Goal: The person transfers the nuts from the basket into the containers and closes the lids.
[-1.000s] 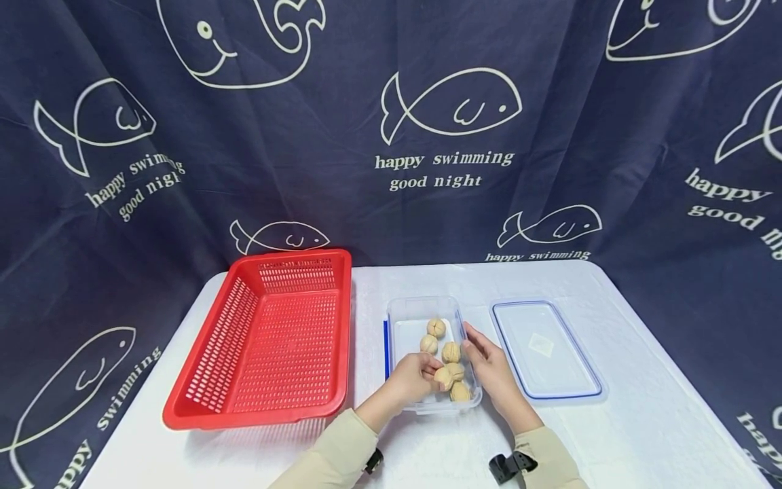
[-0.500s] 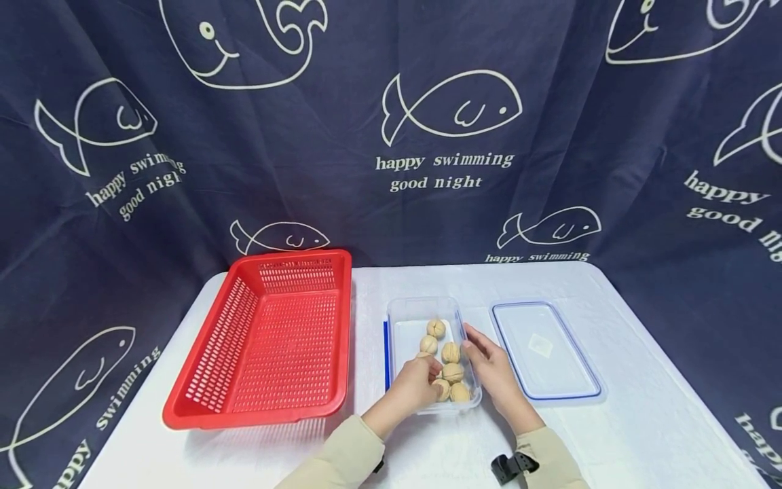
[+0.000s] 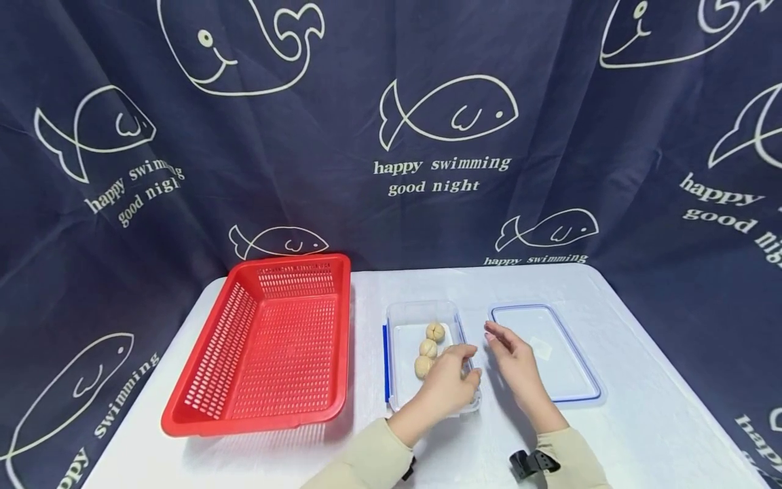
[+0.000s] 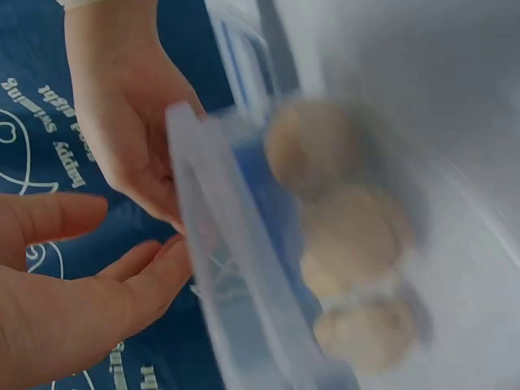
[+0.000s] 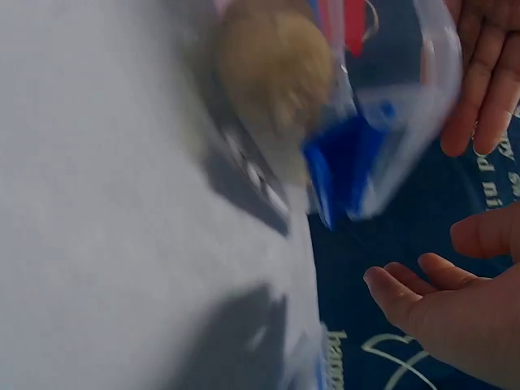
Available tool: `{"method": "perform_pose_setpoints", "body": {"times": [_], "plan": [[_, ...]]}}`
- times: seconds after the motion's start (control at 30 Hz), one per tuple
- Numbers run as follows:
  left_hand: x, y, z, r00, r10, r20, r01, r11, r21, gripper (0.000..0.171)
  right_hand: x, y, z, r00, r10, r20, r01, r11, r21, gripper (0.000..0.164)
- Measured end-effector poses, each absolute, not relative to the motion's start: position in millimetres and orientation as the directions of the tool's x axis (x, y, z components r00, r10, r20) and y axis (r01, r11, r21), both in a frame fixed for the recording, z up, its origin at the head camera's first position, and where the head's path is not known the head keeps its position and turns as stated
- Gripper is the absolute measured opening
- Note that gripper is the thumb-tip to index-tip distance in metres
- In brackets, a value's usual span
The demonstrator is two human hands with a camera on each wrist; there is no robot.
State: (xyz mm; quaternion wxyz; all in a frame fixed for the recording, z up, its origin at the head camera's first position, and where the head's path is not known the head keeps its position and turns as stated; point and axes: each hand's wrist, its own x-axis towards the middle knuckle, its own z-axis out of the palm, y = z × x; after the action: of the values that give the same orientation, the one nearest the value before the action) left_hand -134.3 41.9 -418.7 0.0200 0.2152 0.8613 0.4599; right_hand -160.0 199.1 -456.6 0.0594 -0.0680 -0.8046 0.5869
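Observation:
Walnuts (image 3: 428, 348) lie in a clear plastic box (image 3: 403, 339) with a blue latch flap on its left. Three show in the head view; my left hand (image 3: 449, 380) reaches across the box's right side and hides the rest. Its thumb and fingers stand apart with nothing between them, as the left wrist view shows. To the right of the box, my right hand (image 3: 519, 370) hovers over the near-left edge of the blue-rimmed lid (image 3: 571, 370), holding nothing. In the right wrist view its fingers (image 5: 394, 292) are loosely extended, apart from the box.
A large red plastic basket (image 3: 293, 353) with slotted walls stands at the left of the white-covered table (image 3: 623, 421). Behind the table hangs a dark blue curtain (image 3: 342, 136) with fish drawings.
My left hand has left the walnuts, one of which now sits at the left of the box, and moved right. My right hand has let go of the box's right wall and shifted right.

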Motion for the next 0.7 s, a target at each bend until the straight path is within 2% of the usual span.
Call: {"method": "perform_pose_setpoints", "body": {"times": [0.13,0.37,0.53,0.7], "plan": [[-132.2,65.3,-414.0,-0.919,0.381,0.103,0.275,0.431,0.859,0.042,-157.6,217.3,-447.2,-0.968,0.248,0.041,0.055,0.368,-0.928,0.038],[-124.0,109.2,-419.8,-0.947,0.276,-0.167,-0.076,0.313,0.947,0.055,-149.7,260.0,-443.7,-0.94,0.32,0.115,0.064,0.498,-0.865,0.041],[-124.5,128.5,-431.4,-0.935,0.233,-0.269,-0.224,0.203,0.953,0.064,-145.3,289.3,-448.0,-0.939,0.339,0.056,0.161,0.578,-0.8,0.046],[-131.4,140.1,-440.6,-0.933,0.203,-0.297,-0.266,0.168,0.949,0.07,-147.9,312.8,-451.8,-0.95,0.305,-0.059,0.265,0.696,-0.668,0.053]]}}
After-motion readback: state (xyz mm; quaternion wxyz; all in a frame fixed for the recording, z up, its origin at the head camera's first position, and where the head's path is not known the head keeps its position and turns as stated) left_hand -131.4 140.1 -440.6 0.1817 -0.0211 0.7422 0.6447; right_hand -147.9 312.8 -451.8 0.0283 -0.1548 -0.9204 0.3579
